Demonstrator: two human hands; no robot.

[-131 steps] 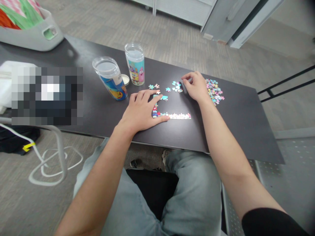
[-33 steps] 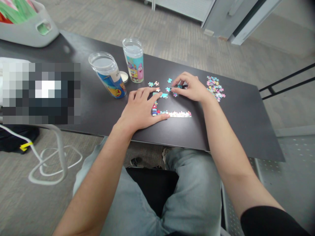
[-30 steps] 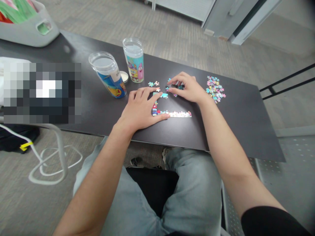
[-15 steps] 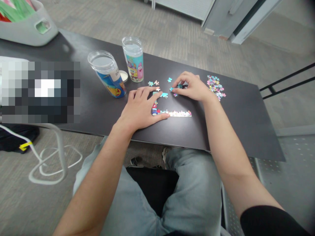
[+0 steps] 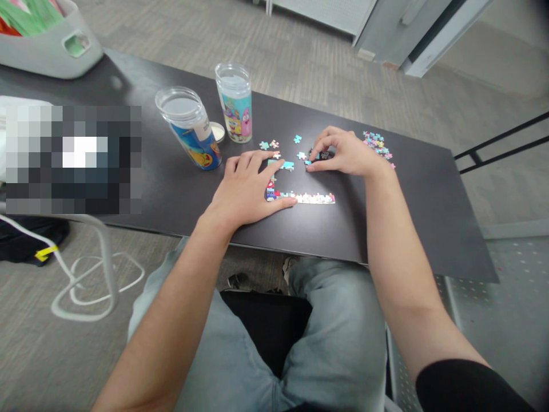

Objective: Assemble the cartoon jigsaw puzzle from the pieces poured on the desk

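1. The left hand (image 5: 249,189) is lying low on the table (image 5: 420,223), thumb and fingers spread wide, and is gripping nothing. Its thumb is touching the near row of the joined puzzle section (image 5: 316,198), and its index finger is reaching over the far-left corner — probably it is steadying these pieces against sliding.
2. The joined puzzle section is lying in the middle, near the front edge. It is forming three sides: a long near row, a left side partly covered by the hand, and a short far row. The inside is showing bare table.
3. The right hand (image 5: 341,151) is making a narrow pinch. Thumb and index finger seem to be holding a small blue piece (image 5: 307,163) by its edges; whether it is lifted, I cannot tell. Such a grip is suiting a small flat thing.
4. A pale piece (image 5: 302,155) is lying just to the left of this pinch, and a light-blue piece (image 5: 297,138) farther away. More pieces are lying partly hidden under the right hand.
5. The pile of pieces (image 5: 380,146) is resting at the far right, seemingly apart for sorting.
6. Two jars, a blue jar (image 5: 189,129) and a cartoon jar (image 5: 235,103), are standing at the far left — well away from the pile.
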